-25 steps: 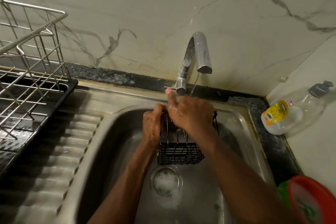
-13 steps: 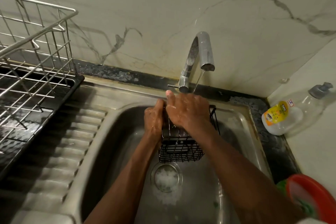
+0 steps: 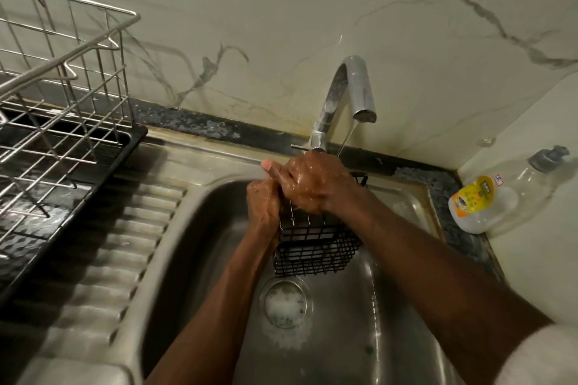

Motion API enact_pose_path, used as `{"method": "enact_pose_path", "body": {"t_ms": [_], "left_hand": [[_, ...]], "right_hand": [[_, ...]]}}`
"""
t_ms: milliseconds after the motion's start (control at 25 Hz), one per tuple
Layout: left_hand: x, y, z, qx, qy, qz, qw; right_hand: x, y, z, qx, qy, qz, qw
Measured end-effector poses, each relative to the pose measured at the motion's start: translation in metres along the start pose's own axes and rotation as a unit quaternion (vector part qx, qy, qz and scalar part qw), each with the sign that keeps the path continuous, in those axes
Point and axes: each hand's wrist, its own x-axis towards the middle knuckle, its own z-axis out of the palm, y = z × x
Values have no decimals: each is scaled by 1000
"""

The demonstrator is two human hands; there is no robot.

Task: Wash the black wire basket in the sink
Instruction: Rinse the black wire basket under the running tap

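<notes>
A small black wire basket [image 3: 316, 251] hangs over the steel sink [image 3: 200, 228], just below the chrome tap [image 3: 350, 94]. My left hand [image 3: 264, 206] grips the basket's left side. My wet right hand [image 3: 312, 184] lies over the basket's top, fingers curled over its rim, covering most of the opening. A thin stream of water [image 3: 345, 139] falls from the spout onto the right hand. The basket's lower mesh stays visible above the drain [image 3: 286, 303], which holds foam.
A steel wire dish rack [image 3: 62, 97] on a black tray [image 3: 103, 172] stands left, beside the ribbed drainboard [image 3: 103, 259]. A clear soap bottle with a yellow label [image 3: 500, 197] lies in the right corner. The marble wall rises close behind the tap.
Both hands and the basket have risen slightly toward the tap, and the right hand has slid further left over the basket's top. The view has shifted a little to the left.
</notes>
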Motion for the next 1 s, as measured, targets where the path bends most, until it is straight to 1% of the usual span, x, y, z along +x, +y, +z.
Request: {"method": "enact_pose_path", "body": {"t_ms": [40, 80, 120, 160, 200, 280, 320, 360, 400, 480, 520, 680, 800, 880, 920, 1000], "left_hand": [[-2, 1, 2, -5, -5, 5, 1000], [-4, 1, 2, -7, -3, 13, 1000], [-5, 0, 2, -11, 0, 21, 1000], [-3, -1, 2, -13, 0, 22, 1000], [-2, -2, 3, -10, 1, 26, 1000], [1, -6, 3, -4, 19, 19, 1000], [0, -6, 4, -5, 34, 9, 999], [0, -4, 4, -14, 47, -4, 999], [1, -1, 4, -20, 57, -13, 998], [4, 0, 3, -22, 67, -28, 997], [5, -2, 5, -18, 64, -28, 997], [-1, -10, 2, -23, 20, 8, 1000], [-4, -11, -3, -38, 2, 27, 999], [-4, -14, -3, -43, 3, 14, 999], [-2, -16, -3, -44, 2, 7, 999], [-1, -17, -2, -46, 6, 8, 999]], "right_hand": [[8, 7, -5, 33, -31, 6, 999], [14, 8, -8, 71, -41, 13, 997], [20, 9, -5, 100, -25, 23, 994], [21, 9, -1, 113, 9, 48, 992], [21, 10, 2, 104, 47, 93, 989], [20, 21, 2, 29, 103, 218, 970], [18, 27, 0, -4, 105, 256, 961], [14, 32, -1, -22, 91, 266, 960], [9, 35, 0, -24, 69, 253, 965], [-6, 37, 6, 11, 41, 203, 978], [-14, 37, 12, 22, 40, 185, 982], [-23, 21, 15, -41, 59, 162, 984], [-8, 15, 3, -11, 59, 131, 990], [5, 24, -2, -7, -16, 142, 990], [14, 28, -2, -9, -51, 161, 986], [28, 31, -2, -12, -91, 209, 974]]}}
